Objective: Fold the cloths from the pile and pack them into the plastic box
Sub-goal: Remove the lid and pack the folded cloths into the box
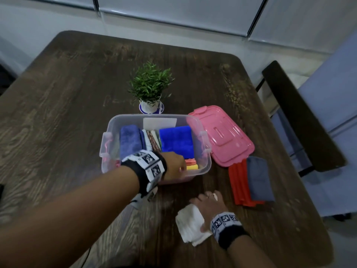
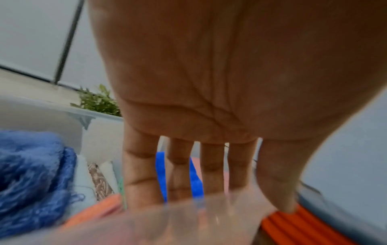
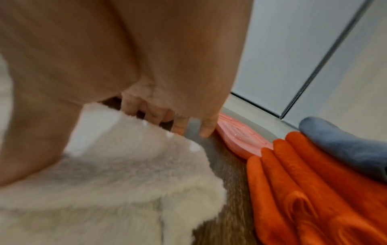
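A clear plastic box (image 1: 207, 167) stands mid-table with folded cloths packed in it: a lavender towel (image 1: 130, 141), a bright blue cloth (image 1: 176, 141), and yellow and pink ones (image 1: 191, 164) at the near end. My left hand (image 1: 174, 165) reaches over the near wall into the box. Its straight fingers (image 2: 211, 165) point down behind the blurred wall (image 2: 167, 223), and their tips are hidden. Near the table's front, my right hand (image 1: 209, 205) grips a folded white cloth (image 1: 190, 226) lying on the wood. Thumb and curled fingers (image 3: 180, 126) close around the white cloth (image 3: 125, 182).
A pink lid (image 1: 222, 136) lies right of the box. In front of it sit a folded orange-red cloth (image 1: 239, 182) and a grey-blue cloth (image 1: 259, 180). A small potted plant (image 1: 149, 88) stands behind the box. A dark chair (image 1: 301, 117) is at the table's right edge.
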The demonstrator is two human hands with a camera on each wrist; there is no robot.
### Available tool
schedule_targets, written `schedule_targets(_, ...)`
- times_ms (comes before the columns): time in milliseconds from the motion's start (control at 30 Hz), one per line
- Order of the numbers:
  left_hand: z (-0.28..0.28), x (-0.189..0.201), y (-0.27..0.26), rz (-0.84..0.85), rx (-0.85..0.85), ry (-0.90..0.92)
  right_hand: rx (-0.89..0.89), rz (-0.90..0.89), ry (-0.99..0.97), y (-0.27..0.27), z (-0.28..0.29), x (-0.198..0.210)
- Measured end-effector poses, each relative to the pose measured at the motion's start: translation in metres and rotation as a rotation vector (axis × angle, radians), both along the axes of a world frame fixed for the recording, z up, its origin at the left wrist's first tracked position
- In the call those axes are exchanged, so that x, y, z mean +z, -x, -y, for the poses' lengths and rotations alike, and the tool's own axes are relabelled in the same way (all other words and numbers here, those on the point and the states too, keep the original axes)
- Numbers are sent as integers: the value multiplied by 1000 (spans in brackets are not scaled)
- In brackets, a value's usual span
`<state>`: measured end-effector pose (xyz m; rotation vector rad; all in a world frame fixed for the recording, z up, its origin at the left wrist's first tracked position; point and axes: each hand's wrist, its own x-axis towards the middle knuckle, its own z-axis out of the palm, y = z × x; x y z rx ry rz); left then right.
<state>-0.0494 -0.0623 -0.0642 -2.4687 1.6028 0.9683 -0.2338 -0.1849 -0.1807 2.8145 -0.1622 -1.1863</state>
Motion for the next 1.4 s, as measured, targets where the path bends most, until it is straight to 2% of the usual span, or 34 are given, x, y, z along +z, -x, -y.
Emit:
schedule_targets(67,0,-6,10,45,-43,-49,39,24,86,4,-3,-3)
schedule_targets(133,-3,-11,12,41,-49,-47,-17,58,65,5,-2,0)
schedule_targets(200,-9,-13,12,51,-27,19,-188,120,-75,4,0,15)
schedule_targets(267,-16,-13,7,9,40,110,-369,268,-239,3,6,37)
schedule_targets(333,-24,-5,-5,-55,178,268,-538,463,-445,3,14,67)
schedule_targets(433,-37,0,-49,79,447,385,-714,708,-723,-7,18,120)
schedule_targets(500,-45,0,-84,172,556,248,-811,804,-868,-24,19,150)
schedule_targets(633,-56,-15,-118,181,450,-101,-938,906,-994,-83,17,175)
schedule_targets(733,-57,-28,-117,181,355,-223,-960,846,-974,-133,10,164)
schedule_targets(833,-51,-42,-138,149,377,-260,-856,767,-891,-177,-2,149)
schedule_targets(867,-46,-71,-165,115,341,-250,-846,751,-887,-189,-5,145)
schedule_targets(933,-36,-124,-210,62,292,-393,-839,718,-861,-210,-9,132)
schedule_targets(1000,-38,-136,-225,72,312,-399,-752,601,-690,-224,-7,117)
schedule_targets(1067,-44,-117,-215,93,318,-347,-656,482,-510,-230,-2,106)
schedule_targets(1100,-46,-78,-194,101,343,-313,-638,448,-473,-230,0,103)
schedule_targets(1133,-48,-53,-182,119,376,-287,-644,419,-474,-230,1,101)
schedule_targets(1233,-39,-12,-154,253,406,-39,-625,307,-528,-226,0,94)
schedule_targets(1267,-29,0,-144,229,407,33,-584,283,-533,-225,-3,91)
schedule_targets(1333,-8,17,-130,170,300,148,-526,269,-551,-227,-5,87)
schedule_targets(1367,-3,16,-125,147,221,147,-502,283,-541,-228,-4,87)
schedule_targets(1400,1,12,-122,126,163,64,-475,297,-499,-229,-1,90)
